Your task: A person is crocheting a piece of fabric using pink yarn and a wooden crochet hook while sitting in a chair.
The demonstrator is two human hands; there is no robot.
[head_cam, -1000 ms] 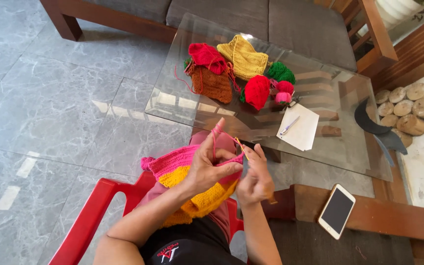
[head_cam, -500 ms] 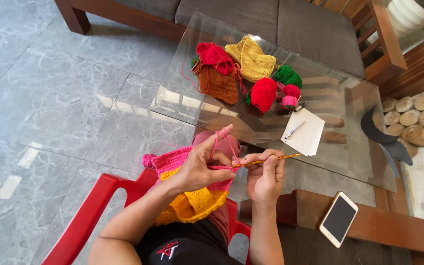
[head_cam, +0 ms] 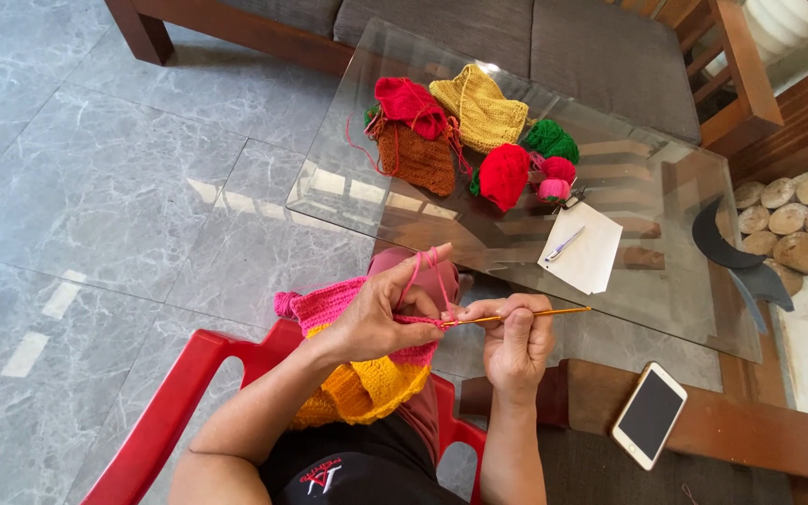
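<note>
We are looking down on a grey marbled tile floor (head_cam: 95, 187), where daylight is falling in pale patches on the left. A glass surface (head_cam: 666, 290) is standing in the middle and reflecting that light, so we are seeing the tiles through it. Beyond it, on the far side, a wooden-framed sofa (head_cam: 600, 47) with grey cushions is stretching across, its armrest rising at the far right. A red plastic chair (head_cam: 175, 397) is showing at the near edge. On the right, a wooden bench (head_cam: 750, 435) is running along the near side, and round wood slices (head_cam: 797, 220) are lying on a pale floor.
</note>
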